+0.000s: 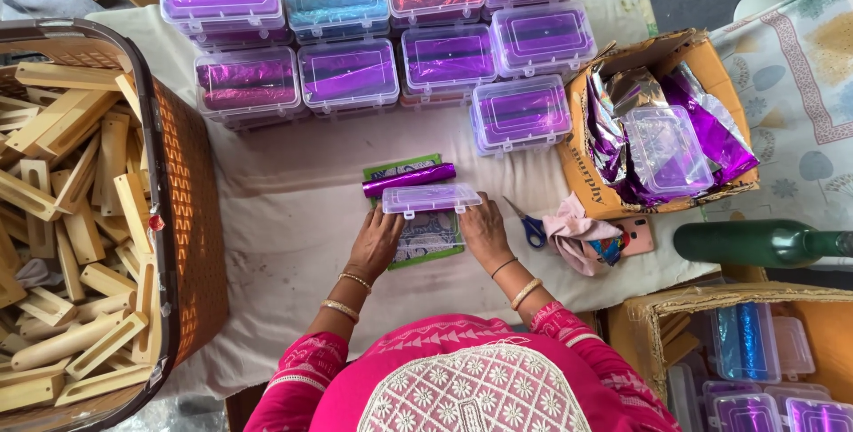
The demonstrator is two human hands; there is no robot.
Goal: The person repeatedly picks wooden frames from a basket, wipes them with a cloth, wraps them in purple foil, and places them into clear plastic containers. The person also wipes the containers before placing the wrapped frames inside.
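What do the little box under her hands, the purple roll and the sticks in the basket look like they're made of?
Box: clear, glossy plastic by the look, since you see through it. Purple roll: likely metallic foil or film, with mirror-like shine. Sticks: pale, matte, unfinished wood, seemingly. Left hand and right hand rest by the box.

clear lidded plastic box (431, 198) atop green-edged printed packet (425, 241), flat, purple foil roll (409, 179) just behind

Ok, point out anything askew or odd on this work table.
The clear lid sits crooked across the purple roll and green-edged sheet, not on a box. The scissors lie half under a pink cloth.
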